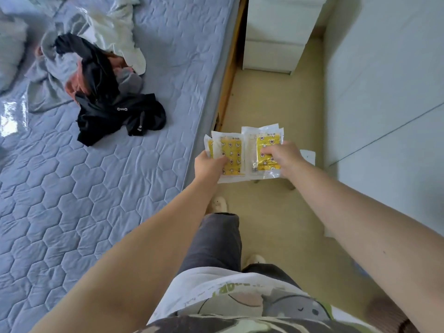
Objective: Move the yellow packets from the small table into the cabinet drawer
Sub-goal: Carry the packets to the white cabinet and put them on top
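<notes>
Yellow packets (229, 156) in 2 bunches, bed (108, 176) far left of the hands, left hand (210, 165) gripping 1 bunch, right hand (286, 157) pinching the other bunch (268, 141), bunches edge to edge, small table (308, 156) beneath the right hand, cabinet (271, 51) well ahead.

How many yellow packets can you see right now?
2 plainly: a yellow packet in the left hand, another yellow packet in the right hand. Layered edges behind both suggest that more are stacked underneath, hidden.
</notes>
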Motion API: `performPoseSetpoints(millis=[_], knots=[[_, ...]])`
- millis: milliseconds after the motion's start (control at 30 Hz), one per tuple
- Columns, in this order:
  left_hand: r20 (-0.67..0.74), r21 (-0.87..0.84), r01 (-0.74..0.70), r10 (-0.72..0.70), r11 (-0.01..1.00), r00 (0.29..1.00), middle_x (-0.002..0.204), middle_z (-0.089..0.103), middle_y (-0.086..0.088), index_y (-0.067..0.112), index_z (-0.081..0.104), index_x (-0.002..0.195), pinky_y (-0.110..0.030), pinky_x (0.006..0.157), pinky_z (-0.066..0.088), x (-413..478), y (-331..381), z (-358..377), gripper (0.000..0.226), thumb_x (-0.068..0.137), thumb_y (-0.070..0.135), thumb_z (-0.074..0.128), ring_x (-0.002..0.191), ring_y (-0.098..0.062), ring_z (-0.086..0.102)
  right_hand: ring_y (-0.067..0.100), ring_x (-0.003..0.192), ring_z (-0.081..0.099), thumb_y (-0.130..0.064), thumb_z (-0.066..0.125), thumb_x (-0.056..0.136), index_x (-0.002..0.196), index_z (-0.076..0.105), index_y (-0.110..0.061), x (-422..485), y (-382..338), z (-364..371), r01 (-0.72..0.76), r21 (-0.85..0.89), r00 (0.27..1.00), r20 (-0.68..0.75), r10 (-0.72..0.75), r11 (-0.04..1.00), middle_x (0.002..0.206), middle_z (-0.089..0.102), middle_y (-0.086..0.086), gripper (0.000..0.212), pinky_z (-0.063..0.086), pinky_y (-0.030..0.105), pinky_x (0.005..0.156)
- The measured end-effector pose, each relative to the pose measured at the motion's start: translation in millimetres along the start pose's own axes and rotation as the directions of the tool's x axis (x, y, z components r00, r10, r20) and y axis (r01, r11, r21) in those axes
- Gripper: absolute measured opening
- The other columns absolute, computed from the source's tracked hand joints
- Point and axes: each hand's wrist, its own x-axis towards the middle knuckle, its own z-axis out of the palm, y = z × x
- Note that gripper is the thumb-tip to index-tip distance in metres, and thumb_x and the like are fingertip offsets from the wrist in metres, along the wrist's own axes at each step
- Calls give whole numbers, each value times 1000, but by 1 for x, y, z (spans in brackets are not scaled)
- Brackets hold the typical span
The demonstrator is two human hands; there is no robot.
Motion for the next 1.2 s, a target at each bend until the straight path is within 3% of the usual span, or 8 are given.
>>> performPoseSetpoints(millis=[133,300,400,533,700,867,1000,1200], knots=[[15,14,-6,5,1000,1000,91,67,2,18,60,98,-24,64,53,84,57,23,21,84,5,68,77,-12,66,27,106,52,-9,69,81,129,48,-2,71,-68,14,-19,41,1000,8,19,999,109,54,10,53,39,38,80],[74,87,-9,2,996,997,82,65,5,19,59,92,-23,61,51,189,149,39,19,84,4,67,72,-11,64,24,97,54,-7,69,79,109,58,-3,155,-163,31,-23,108,997,-75,31,994,90,53,3,33,43,37,82],[96,113,-23,12,993,995,88,67,1,17,60,97,-27,69,54,243,203,48,21,83,3,67,78,-14,65,21,95,51,-6,69,79,105,58,-4,192,-215,35,-22,119,996,-87,32,993,105,57,7,28,37,31,81],[121,148,-52,34,988,992,86,66,3,17,61,96,-22,61,50,298,259,78,21,83,2,68,75,-10,64,28,113,57,-7,69,80,112,59,2,243,-272,25,-28,131,991,-123,44,991,121,60,15,35,41,31,85],[176,193,-71,37,979,984,88,66,3,19,60,95,-25,65,52,360,319,139,21,83,4,69,77,-12,65,20,98,51,-10,71,81,121,53,-1,319,-336,-4,-30,178,991,-126,52,984,110,57,8,45,38,31,83],[196,223,-102,58,970,979,90,66,3,17,59,103,-19,58,51,435,394,232,25,83,8,71,77,-11,64,25,110,58,-10,72,80,115,59,-1,421,-407,-51,-24,175,988,-149,51,984,123,60,13,38,44,33,86],[195,239,-94,47,967,980,81,65,4,20,59,86,-33,74,57,489,449,304,22,78,6,73,81,-18,67,23,102,61,-7,70,81,113,62,1,493,-467,-92,10,141,986,-167,14,990,112,65,12,34,47,31,79],[163,283,-55,9,957,987,93,69,-9,9,64,100,-36,76,56,569,515,400,24,78,9,73,76,-22,63,18,69,58,-5,66,75,87,68,0,601,-539,-150,113,-64,972,-199,-124,992,76,62,6,13,40,21,54]])
